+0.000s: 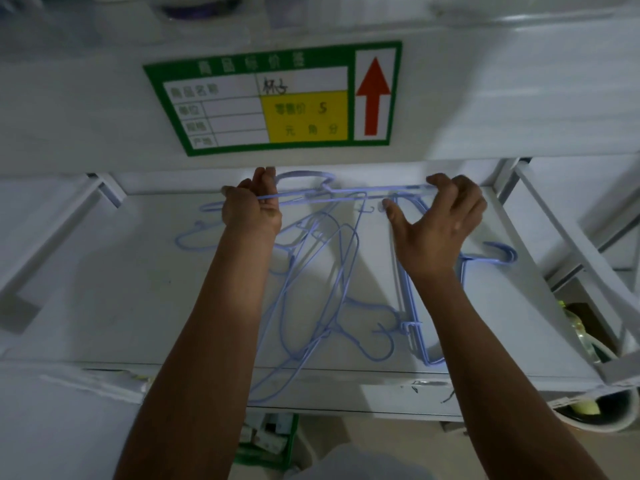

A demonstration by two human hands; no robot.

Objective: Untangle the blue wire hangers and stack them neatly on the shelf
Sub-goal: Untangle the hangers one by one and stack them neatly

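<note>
White shelf (pixel 121 306) carries everything: a loose tangle (pixel 325 271) of blue wire hangers sprawls across its middle. A neater stack (pixel 415 337) lies along its right side, hooks pointing right. One held hanger (pixel 329 199) is raised at the back of the shelf, its long bar running crosswise. The left hand (pixel 252 206) grips its left end in a closed fist. The right hand (pixel 440 220) has its fingers curled over the right end, with the thumb spread apart below.

The step in hand looks like freeing this hanger from the tangle. To do it well, keep the bar level and lift slowly, watching whether its hook or shoulders drag a neighbour. If something catches, turning the frame is likely better than pulling, since thin wire bends. Then turn it to match the stack, hook to the right, and lay it on top.

On the shelf edge above, a green-bordered price label (pixel 273 98) bears printed Chinese characters, too blurred to read surely. It also has a handwritten entry, what looks like a 5 in the yellow field, and a red arrow (pixel 373 95) pointing up.
</note>
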